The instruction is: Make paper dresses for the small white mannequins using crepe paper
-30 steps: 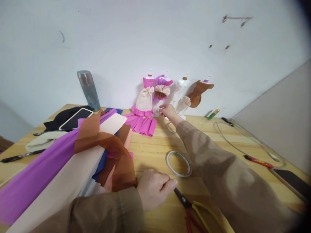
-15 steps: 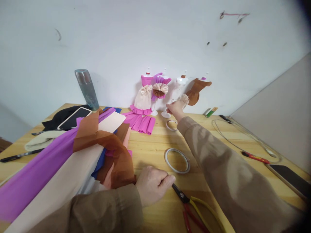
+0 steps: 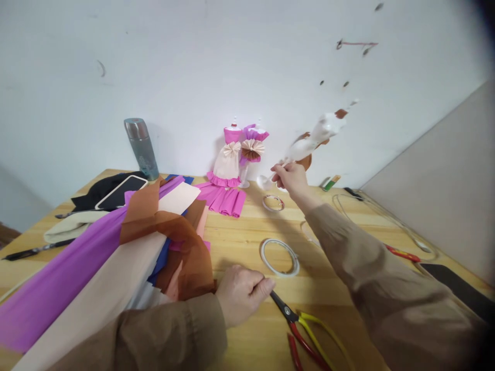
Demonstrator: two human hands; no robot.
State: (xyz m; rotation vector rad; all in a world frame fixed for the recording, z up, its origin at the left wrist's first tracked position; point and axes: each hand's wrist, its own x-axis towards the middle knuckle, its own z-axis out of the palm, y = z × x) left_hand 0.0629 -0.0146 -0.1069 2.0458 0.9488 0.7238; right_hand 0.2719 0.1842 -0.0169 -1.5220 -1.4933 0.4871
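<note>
My right hand (image 3: 293, 180) grips a small white dress-form mannequin (image 3: 305, 148) by its stem near the round base. The mannequin leans far to the right, with a brown patch at its neck. Partly hidden behind it is another form in brown paper (image 3: 307, 162). My left hand (image 3: 243, 294) rests on the table with its fingers curled closed; anything inside them is hidden. Just right of its thumb lie scissors (image 3: 286, 311) with red and yellow handles. A roll of white tape (image 3: 263, 257) lies beyond that hand, and a smaller roll (image 3: 265, 205) farther back.
Two dressed mannequins, one in pink and cream (image 3: 227, 164) and one in purple (image 3: 253, 149), stand by the wall. Crepe paper sheets (image 3: 88, 293) heap up at left, near a phone (image 3: 121, 192) and a bottle (image 3: 142, 149). At right lie a cable (image 3: 402, 226) and a dark phone (image 3: 456, 286).
The white mannequin, upright before, is now lifted and tilted right in my right hand. The cream pleated fan near that hand is no longer visible. My left hand stays put.
</note>
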